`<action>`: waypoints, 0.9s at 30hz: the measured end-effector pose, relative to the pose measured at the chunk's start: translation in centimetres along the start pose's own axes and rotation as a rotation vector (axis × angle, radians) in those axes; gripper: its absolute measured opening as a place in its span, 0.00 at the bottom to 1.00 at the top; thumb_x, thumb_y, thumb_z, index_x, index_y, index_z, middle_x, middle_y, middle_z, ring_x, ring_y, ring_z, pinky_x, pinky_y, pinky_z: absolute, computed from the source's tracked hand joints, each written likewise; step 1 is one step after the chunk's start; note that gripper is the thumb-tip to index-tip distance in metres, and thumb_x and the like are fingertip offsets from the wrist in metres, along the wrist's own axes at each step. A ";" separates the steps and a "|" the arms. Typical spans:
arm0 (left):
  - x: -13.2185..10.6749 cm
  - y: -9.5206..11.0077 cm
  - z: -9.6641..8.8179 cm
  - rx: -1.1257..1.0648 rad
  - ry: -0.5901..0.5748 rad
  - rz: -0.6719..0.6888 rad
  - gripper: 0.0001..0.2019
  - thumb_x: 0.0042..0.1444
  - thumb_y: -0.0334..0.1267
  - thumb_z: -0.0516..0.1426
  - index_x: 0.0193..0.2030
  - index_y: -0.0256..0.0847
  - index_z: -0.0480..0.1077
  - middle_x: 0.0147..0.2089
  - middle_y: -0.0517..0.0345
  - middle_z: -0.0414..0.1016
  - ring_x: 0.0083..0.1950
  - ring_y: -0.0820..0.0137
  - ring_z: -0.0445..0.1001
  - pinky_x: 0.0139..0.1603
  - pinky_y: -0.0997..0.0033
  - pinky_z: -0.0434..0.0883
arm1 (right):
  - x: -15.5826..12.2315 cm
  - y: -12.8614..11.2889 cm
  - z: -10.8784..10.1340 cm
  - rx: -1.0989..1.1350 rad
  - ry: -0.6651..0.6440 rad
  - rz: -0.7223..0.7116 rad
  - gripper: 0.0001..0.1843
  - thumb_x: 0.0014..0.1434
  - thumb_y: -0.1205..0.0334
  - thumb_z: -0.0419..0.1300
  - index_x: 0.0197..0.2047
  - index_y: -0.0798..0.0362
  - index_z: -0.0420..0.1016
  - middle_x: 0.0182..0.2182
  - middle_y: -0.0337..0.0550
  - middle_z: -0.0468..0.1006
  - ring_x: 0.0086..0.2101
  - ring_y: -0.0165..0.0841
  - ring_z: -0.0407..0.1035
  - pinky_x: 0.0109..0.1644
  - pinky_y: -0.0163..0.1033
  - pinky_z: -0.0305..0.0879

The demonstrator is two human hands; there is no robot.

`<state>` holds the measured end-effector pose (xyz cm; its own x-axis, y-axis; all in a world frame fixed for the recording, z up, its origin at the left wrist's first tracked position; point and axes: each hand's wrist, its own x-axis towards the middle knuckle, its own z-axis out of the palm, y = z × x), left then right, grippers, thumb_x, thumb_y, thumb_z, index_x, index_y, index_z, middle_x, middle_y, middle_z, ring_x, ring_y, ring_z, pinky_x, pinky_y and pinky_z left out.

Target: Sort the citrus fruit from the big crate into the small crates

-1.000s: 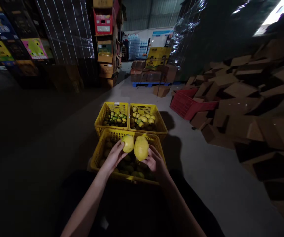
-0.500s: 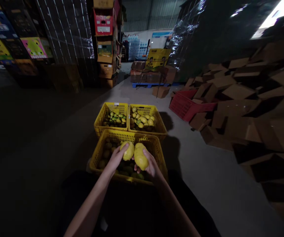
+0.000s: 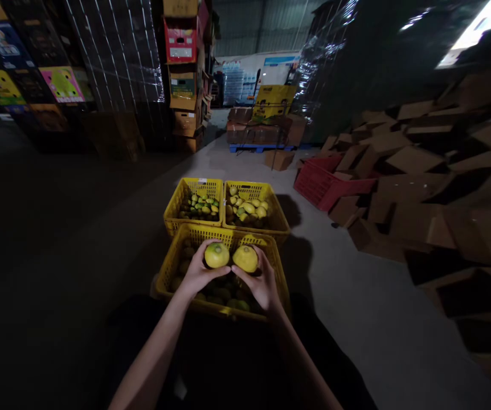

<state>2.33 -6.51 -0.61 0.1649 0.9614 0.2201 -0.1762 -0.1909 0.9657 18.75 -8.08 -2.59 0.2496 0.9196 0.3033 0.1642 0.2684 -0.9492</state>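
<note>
My left hand is closed around a yellow lemon with a greenish tip, its end facing up. Closed on a second yellow lemon is my right hand. The two lemons are side by side, a small gap between them, and my thumbs nearly meet below. Both hands are above the near yellow crate, where more fruit lies in shadow. Behind it stand a left yellow crate of green and yellow lemons and a right yellow crate of mostly yellow ones.
A heap of cardboard boxes covers the floor on the right, with a red crate at its edge. Stacked cartons rise behind the crates, left of a blue pallet bearing boxes. Wrapped stacks stand on both sides.
Both hands have turned the lemons so that their ends now face me. My thumbs have moved from on top of the fruit to below it. The crates have stayed put.
</note>
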 end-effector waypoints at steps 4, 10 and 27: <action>-0.1 -0.2 -0.6 0.088 -0.074 0.069 0.27 0.40 0.36 0.68 0.49 0.41 0.68 0.50 0.52 0.70 0.50 0.63 0.69 0.54 0.66 0.64 | -0.2 -0.2 -0.3 -0.079 -0.052 -0.155 0.30 0.43 0.60 0.70 0.50 0.49 0.69 0.48 0.47 0.73 0.49 0.42 0.68 0.56 0.49 0.62; -0.2 0.0 -0.6 0.067 -0.080 0.059 0.28 0.39 0.36 0.69 0.50 0.42 0.70 0.51 0.51 0.71 0.53 0.61 0.69 0.57 0.64 0.62 | -0.3 -0.2 -0.4 -0.102 -0.092 -0.243 0.28 0.45 0.62 0.69 0.51 0.49 0.69 0.49 0.48 0.73 0.49 0.43 0.67 0.55 0.49 0.63; 0.0 0.5 0.3 -0.368 0.082 -0.353 0.27 0.52 0.57 0.55 0.51 0.39 0.68 0.38 0.52 0.76 0.23 0.72 0.72 0.18 0.77 0.66 | -0.5 -1.2 0.5 0.374 -0.114 0.315 0.27 0.50 0.45 0.63 0.50 0.47 0.65 0.41 0.43 0.76 0.38 0.37 0.73 0.34 0.39 0.73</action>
<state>2.52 -6.63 -0.10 0.2019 0.9699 -0.1359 -0.4557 0.2158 0.8636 17.93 -8.73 -1.65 0.1231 0.9924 0.0060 -0.2610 0.0383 -0.9646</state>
